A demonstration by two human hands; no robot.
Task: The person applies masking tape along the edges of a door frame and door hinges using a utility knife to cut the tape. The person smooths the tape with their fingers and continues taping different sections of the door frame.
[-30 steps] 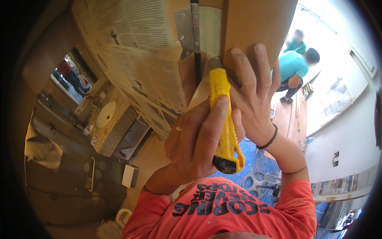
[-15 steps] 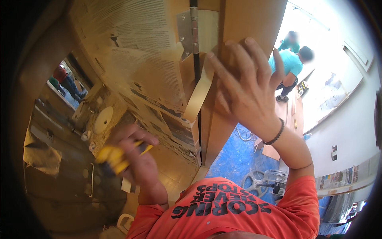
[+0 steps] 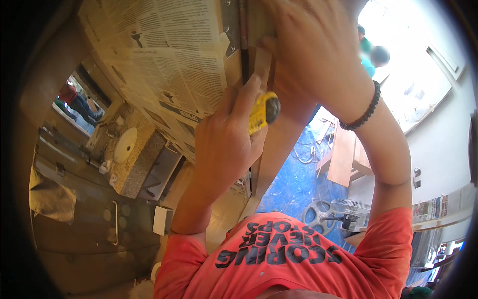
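Observation:
My left hand [image 3: 224, 134] is closed around a yellow tool with a rounded black end [image 3: 261, 113]; its working end is hidden. Its raised fingertips meet the lower part of a pale, tape-like strip [image 3: 262, 65]. This strip lies beside the dark gap between a newspaper-covered door panel [image 3: 169, 65] and a brown wooden frame [image 3: 281, 144]. Higher up, my right hand [image 3: 318, 55] reaches over the frame, its thumb at the strip's upper part. Its other fingers are largely cut off by the picture's top edge. A metal hinge [image 3: 243, 30] runs along the gap.
On the left, a stone counter [image 3: 142, 172] holds a round pale basin [image 3: 126, 145]. Beyond the frame, a blue sheet [image 3: 286, 187] covers the floor, with a fan [image 3: 348, 212] and wooden boards [image 3: 342, 157] on it. Co-workers [image 3: 373, 57] are at the upper right.
My left hand has risen rightward with the yellow tool, from low on the left to the strip. My right hand has moved up the frame; the strip's long hanging length no longer shows.

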